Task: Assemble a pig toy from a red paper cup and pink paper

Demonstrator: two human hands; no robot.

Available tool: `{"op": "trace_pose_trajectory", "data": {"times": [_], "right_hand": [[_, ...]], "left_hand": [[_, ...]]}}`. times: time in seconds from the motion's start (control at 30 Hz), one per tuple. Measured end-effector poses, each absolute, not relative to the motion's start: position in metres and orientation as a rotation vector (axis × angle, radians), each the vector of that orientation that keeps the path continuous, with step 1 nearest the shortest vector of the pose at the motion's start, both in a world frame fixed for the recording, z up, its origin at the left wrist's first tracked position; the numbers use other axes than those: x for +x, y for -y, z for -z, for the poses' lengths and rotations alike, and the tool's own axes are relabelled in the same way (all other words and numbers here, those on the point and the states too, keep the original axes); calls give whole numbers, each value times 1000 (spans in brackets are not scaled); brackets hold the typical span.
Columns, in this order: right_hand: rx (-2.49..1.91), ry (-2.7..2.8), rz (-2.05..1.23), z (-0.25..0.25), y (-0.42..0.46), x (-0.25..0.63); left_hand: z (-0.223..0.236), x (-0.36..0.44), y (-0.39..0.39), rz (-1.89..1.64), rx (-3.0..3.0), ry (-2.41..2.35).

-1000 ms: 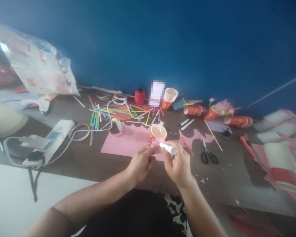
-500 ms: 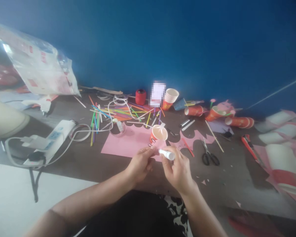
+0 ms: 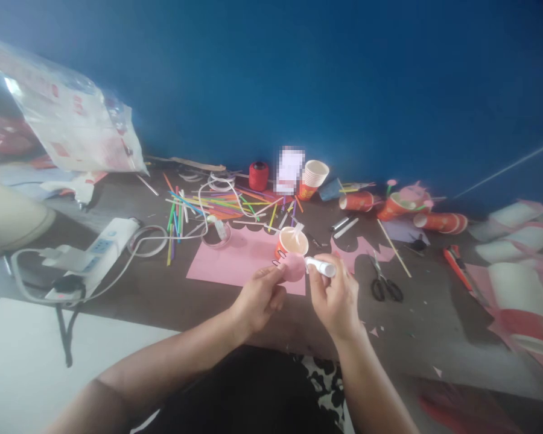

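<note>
Because the left grip (image 3: 259, 298) pinches the pink cutout (image 3: 294, 268) only by its edge, the white tube (image 3: 322, 267) pinched in the right grip (image 3: 338, 298) could bend it.

The pink paper cutout (image 3: 294, 269) — rounded, with two dark-rimmed lobes at its upper left — is held up; the white marker (image 3: 322, 266) slants just beside its right edge, narrow end leftward.
</note>
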State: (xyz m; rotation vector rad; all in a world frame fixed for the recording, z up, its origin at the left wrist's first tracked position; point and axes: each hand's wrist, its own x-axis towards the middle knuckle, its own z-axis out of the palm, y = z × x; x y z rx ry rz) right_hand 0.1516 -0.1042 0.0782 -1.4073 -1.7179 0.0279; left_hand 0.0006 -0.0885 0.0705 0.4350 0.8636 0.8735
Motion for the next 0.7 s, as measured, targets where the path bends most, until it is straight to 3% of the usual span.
{"op": "trace_pose_trajectory", "data": {"times": [0.13,0.33,0.7], "right_hand": [[-1329,1478,-28,-82,113,156],[-1219,1563,-395,-89,136,135],[-1182,1642,-326,-67,136,122]], "left_hand": [[-77,-1,77,-998,224,-848],[-82,-2,57,-1030,-128,-715],[-84,-3,59,-977,-187,-528]]}}
